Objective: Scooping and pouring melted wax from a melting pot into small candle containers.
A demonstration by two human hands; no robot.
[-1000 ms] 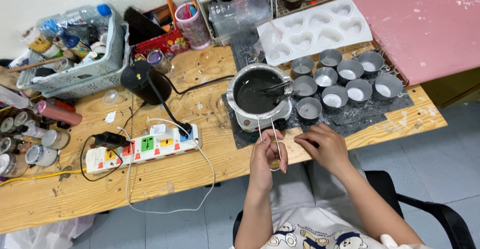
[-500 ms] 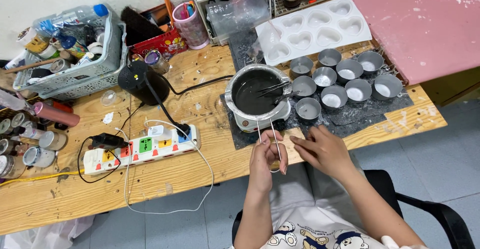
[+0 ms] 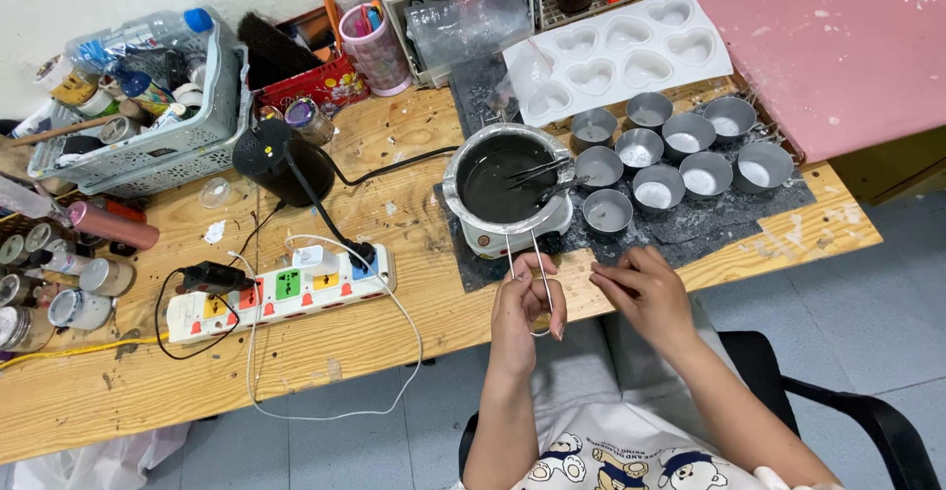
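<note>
My left hand (image 3: 525, 311) grips a pair of long thin metal tweezers (image 3: 525, 255) whose tips point up toward a small pot of dark grey liquid (image 3: 498, 180) on a white warmer. My right hand (image 3: 642, 293) hovers at the table's front edge to the right, fingertips pinched together on something too small to make out. Just beyond it stand several small round metal cups (image 3: 658, 188) with pale filling, on a dark mat (image 3: 690, 229). A metal tool (image 3: 545, 174) rests across the pot's rim.
A white heart-cavity mould (image 3: 621, 56) lies behind the cups. A power strip (image 3: 281, 291) with cables, a black round device (image 3: 281, 162), a grey basket of bottles (image 3: 138, 86), small jars (image 3: 59, 283) at the left edge and a pink board (image 3: 838, 36) surround the wooden table (image 3: 296, 352).
My right hand has drawn its spread fingers back into a pinch and shifted slightly right. My left hand and the tweezers have barely moved.
</note>
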